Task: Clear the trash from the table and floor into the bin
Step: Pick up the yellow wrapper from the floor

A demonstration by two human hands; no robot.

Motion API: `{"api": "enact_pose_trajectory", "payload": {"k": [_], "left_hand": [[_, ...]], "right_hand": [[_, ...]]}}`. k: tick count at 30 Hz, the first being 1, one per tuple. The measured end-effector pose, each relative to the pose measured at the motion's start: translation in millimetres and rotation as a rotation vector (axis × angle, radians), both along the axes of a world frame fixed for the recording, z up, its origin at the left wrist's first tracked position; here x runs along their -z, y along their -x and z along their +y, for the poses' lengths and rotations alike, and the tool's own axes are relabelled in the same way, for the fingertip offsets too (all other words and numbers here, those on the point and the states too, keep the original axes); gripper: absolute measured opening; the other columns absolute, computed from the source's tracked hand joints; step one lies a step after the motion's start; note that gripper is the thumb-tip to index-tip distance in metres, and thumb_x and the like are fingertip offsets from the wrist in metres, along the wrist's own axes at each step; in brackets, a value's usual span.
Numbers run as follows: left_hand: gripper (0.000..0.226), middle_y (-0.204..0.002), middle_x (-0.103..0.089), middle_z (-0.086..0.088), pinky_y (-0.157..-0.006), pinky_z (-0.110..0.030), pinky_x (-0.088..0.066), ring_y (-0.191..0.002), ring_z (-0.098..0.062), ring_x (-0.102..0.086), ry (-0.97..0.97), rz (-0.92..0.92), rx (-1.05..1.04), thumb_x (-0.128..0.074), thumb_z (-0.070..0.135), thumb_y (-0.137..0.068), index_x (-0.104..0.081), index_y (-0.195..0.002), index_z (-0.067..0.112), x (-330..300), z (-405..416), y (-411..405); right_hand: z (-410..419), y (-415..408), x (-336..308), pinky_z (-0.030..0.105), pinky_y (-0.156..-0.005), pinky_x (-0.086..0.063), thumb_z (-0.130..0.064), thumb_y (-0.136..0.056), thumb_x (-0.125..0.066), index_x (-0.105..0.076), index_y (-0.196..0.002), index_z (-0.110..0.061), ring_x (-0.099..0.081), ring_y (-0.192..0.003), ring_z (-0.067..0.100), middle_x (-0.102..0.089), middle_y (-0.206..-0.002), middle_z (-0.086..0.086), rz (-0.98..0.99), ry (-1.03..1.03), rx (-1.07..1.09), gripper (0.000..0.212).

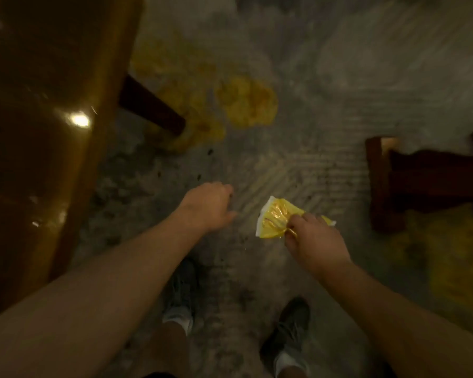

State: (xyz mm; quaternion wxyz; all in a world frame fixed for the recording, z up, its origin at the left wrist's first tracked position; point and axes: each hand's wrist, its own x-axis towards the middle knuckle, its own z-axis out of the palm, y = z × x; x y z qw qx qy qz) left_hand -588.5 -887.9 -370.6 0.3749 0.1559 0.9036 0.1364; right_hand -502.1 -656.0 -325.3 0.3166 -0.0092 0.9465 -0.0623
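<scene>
My right hand [313,238] pinches a crumpled yellow and white plastic wrapper [275,216] above the grey floor, at lower centre right. My left hand [209,205] hangs to the left of it with fingers curled loosely and nothing in it. A glossy brown table [38,132] fills the left side. No bin shows in the head view.
A dark table leg [150,107] slants onto the floor at upper left. Yellow patches [246,105] mark the stained concrete floor [339,77]. A dark wooden stool or bench [410,184] stands at the right, with more yellow smear [453,257] below it. My two shoes [292,323] are at the bottom.
</scene>
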Motion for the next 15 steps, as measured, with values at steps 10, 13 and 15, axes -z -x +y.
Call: {"api": "enact_pose_trajectory", "payload": {"k": [10,13,15], "left_hand": [[0.047,-0.122,-0.062,-0.001,-0.087,-0.036,-0.049,-0.109,-0.02,-0.058,-0.208,0.234,-0.081,-0.065,0.051,-0.085,-0.059,-0.123,0.023,-268.1,-0.6,109.6],[0.041,-0.117,-0.064,0.001,-0.081,-0.031,-0.046,-0.105,-0.019,-0.059,-0.259,0.311,-0.067,-0.066,0.05,-0.084,-0.062,-0.116,0.024,-333.8,15.0,138.3],[0.038,-0.113,-0.065,0.003,-0.077,-0.029,-0.043,-0.103,-0.018,-0.06,-0.27,0.361,-0.037,-0.067,0.05,-0.083,-0.064,-0.112,0.026,-369.1,28.5,154.1]], "right_hand": [[-37.8,88.2,-249.0,0.039,-0.074,-0.051,-0.045,-0.094,-0.049,-0.059,-0.11,-0.025,-0.058,-0.097,0.022,-0.062,-0.107,0.0,0.29,0.029,0.169,0.027],[-23.6,106.2,-308.9,0.039,-0.075,-0.051,-0.044,-0.094,-0.05,-0.06,-0.11,-0.025,-0.059,-0.098,0.023,-0.063,-0.107,0.001,0.396,0.025,0.205,0.028],[-8.8,117.6,-338.7,0.038,-0.074,-0.049,-0.043,-0.093,-0.052,-0.061,-0.109,-0.023,-0.06,-0.098,0.025,-0.063,-0.105,0.002,0.456,0.026,0.257,0.027]]}}
